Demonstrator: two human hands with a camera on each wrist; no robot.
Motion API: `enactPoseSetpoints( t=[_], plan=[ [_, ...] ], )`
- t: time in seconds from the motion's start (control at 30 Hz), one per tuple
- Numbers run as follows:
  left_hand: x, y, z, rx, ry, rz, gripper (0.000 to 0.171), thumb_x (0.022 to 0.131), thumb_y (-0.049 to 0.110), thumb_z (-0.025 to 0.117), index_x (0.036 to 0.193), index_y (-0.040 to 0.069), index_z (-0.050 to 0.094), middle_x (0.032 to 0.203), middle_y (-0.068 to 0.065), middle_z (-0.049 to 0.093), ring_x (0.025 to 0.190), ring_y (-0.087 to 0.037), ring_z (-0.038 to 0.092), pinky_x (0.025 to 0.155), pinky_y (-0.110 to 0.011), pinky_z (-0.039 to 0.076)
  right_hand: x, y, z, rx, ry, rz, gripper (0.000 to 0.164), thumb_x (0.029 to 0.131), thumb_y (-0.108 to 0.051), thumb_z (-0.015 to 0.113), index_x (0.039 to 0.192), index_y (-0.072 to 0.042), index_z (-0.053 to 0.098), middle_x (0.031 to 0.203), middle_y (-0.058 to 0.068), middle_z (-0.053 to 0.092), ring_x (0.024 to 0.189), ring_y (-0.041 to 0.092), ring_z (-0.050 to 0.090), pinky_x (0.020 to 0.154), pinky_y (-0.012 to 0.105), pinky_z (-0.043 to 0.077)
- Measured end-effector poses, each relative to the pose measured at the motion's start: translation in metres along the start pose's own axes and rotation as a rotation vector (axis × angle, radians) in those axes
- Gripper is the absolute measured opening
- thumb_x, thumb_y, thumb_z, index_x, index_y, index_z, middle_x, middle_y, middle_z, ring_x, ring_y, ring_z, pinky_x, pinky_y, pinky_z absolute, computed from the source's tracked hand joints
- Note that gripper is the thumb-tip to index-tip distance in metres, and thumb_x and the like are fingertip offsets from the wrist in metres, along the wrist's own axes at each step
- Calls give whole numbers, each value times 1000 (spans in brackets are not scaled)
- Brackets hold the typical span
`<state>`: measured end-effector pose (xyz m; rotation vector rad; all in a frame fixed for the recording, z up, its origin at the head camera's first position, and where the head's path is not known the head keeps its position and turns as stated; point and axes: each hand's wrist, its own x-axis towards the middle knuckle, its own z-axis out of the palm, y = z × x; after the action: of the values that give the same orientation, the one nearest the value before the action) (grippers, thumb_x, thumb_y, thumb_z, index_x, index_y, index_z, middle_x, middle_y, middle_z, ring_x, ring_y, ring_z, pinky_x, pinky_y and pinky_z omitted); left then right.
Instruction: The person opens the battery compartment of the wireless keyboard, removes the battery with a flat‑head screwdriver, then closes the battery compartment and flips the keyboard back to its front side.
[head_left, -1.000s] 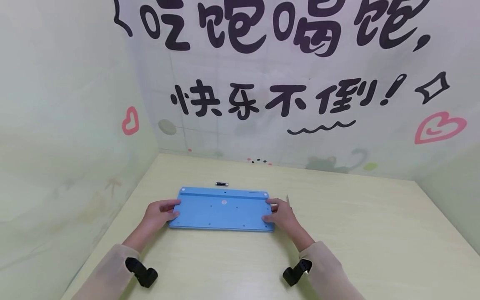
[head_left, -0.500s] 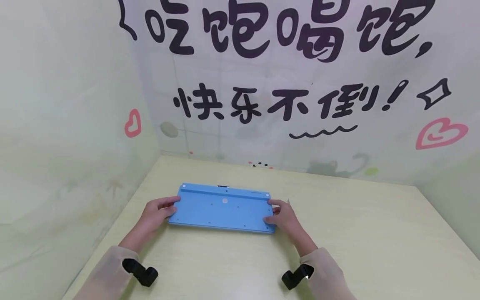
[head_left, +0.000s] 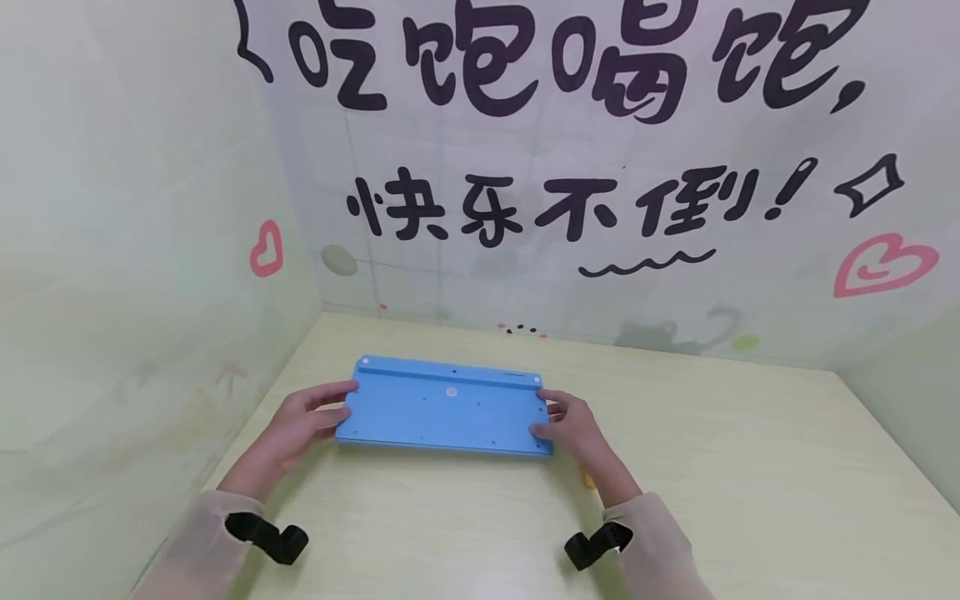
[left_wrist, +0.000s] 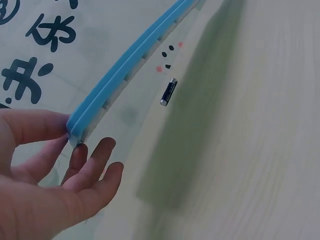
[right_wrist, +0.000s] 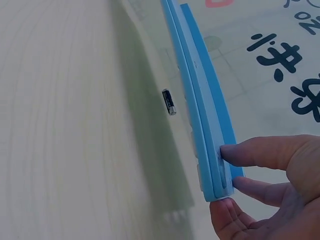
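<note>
A blue keyboard (head_left: 442, 417) is held up off the table with its flat, screw-dotted underside toward the head camera. My left hand (head_left: 303, 421) pinches its left end between thumb and fingers. At the opposite end, my right hand (head_left: 573, 425) grips the edge the same way. Both wrist views show the keyboard (left_wrist: 120, 70) edge-on, tilted, with pale keys along its far face. A small dark battery (left_wrist: 169, 92) lies on the table beyond it; the keyboard hides it in the head view.
Below is a pale wooden table (head_left: 712, 467), where the keyboard's shadow falls. A small orange thing (head_left: 589, 481) shows partly beside the right forearm, its kind unclear. A wall sheet (head_left: 487, 275) with black lettering stands at the back, another wall at left.
Both hands have raised the keyboard off the table and tilted it. It covers the battery in the head view. The orange thing has come into sight by the right forearm.
</note>
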<state>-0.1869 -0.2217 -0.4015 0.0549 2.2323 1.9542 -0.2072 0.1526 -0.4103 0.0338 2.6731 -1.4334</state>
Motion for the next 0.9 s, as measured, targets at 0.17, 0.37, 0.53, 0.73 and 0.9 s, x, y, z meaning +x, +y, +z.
enactPoseSetpoints(
  t=[0.17, 0.37, 0.53, 0.73, 0.9],
  plan=[
    [-2, 8, -2, -150, -47, 27, 53, 88, 7, 60, 135, -3, 39, 122, -15, 38, 87, -14, 54, 74, -24, 49, -1, 1, -2, 41, -21, -3, 55, 78, -2, 70, 129, -2, 51, 110, 18, 54, 96, 29, 51, 83, 40, 45],
    [-6, 19, -2, -256, -93, 79, 53, 88, 1, 58, 136, -1, 38, 115, -14, 38, 83, -13, 56, 70, -20, 49, -1, 1, -3, 79, -23, 8, 53, 79, -6, 70, 129, -4, 51, 112, 18, 53, 97, 28, 51, 83, 39, 46],
    [-8, 24, -1, -274, -112, 85, 57, 89, 0, 56, 140, 3, 31, 132, -21, 30, 96, -13, 57, 75, -21, 49, -2, -2, -4, 103, -21, 11, 51, 81, -8, 69, 129, -4, 52, 112, 18, 53, 98, 29, 51, 84, 38, 45],
    [-10, 29, 1, -250, -191, 118, 59, 91, 0, 49, 143, 2, 24, 147, -24, 9, 122, -34, 35, 82, -22, 46, 0, -3, -3, 112, -17, 12, 50, 81, -11, 69, 128, -5, 53, 112, 16, 54, 97, 27, 50, 83, 37, 45],
    [-12, 35, 5, -249, -227, 156, 57, 91, -1, 43, 144, 3, 21, 149, -22, -1, 127, -47, 15, 85, -26, 45, 1, -1, -2, 123, -13, 2, 49, 81, -12, 70, 127, -4, 54, 110, 16, 54, 95, 26, 51, 80, 35, 46]
  ],
)
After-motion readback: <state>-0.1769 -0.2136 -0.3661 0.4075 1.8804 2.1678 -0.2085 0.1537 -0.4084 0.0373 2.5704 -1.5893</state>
